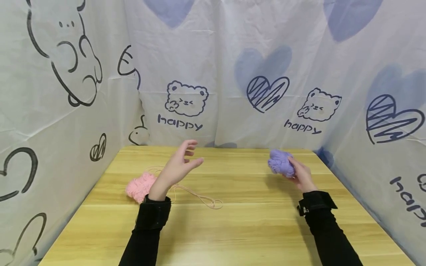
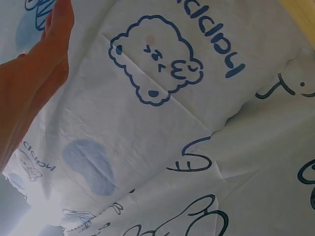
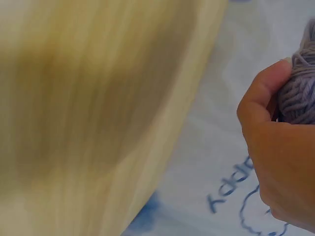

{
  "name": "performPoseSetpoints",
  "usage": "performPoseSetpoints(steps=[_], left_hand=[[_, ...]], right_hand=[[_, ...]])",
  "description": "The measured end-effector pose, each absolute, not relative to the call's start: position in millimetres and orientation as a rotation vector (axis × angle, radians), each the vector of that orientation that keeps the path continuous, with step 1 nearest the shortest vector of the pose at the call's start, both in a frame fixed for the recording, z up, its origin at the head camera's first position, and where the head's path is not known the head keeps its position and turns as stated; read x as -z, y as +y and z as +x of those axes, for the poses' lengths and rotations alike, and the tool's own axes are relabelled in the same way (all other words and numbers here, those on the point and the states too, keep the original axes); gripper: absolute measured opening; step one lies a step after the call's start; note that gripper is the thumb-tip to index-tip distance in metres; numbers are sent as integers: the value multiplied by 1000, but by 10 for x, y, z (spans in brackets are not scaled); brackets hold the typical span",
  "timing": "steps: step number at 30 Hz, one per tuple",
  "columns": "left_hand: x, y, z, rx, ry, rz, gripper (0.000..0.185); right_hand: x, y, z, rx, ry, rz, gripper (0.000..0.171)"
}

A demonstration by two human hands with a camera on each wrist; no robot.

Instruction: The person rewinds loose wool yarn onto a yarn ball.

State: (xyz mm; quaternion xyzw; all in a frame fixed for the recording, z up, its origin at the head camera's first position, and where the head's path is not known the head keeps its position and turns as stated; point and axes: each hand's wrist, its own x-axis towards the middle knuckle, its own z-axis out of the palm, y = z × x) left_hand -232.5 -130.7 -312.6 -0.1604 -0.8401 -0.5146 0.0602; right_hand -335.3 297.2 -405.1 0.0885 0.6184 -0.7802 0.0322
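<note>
In the head view, the right hand grips a ball of purple yarn over the table's far right part. The right wrist view shows that hand's thumb and fingers curled round the yarn ball, which the frame edge partly cuts off. On the left, the left hand is raised with fingers spread and loosely bent, holding nothing. Behind and beside its wrist lies a ball of pink yarn, partly hidden by the forearm. A loose pale strand trails from there to the right, ending in a small loop.
A wood-grain table spreads under both arms. White cloth printed with hearts, bears and the word "happy" hangs behind the table and along both sides. Each wrist wears a black band over a black sleeve.
</note>
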Motion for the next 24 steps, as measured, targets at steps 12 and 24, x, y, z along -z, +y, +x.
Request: performPoseSetpoints(steps=[12,24], left_hand=[[3289,-1707,-2344,1492,-2713,-103,61],[3626,-2234,-2303,1121,-2932,407,60]], right_hand=[[4204,3282,-3350,1995,2257,495,77],[4369,3404,-3353,1408,2700,514,80]])
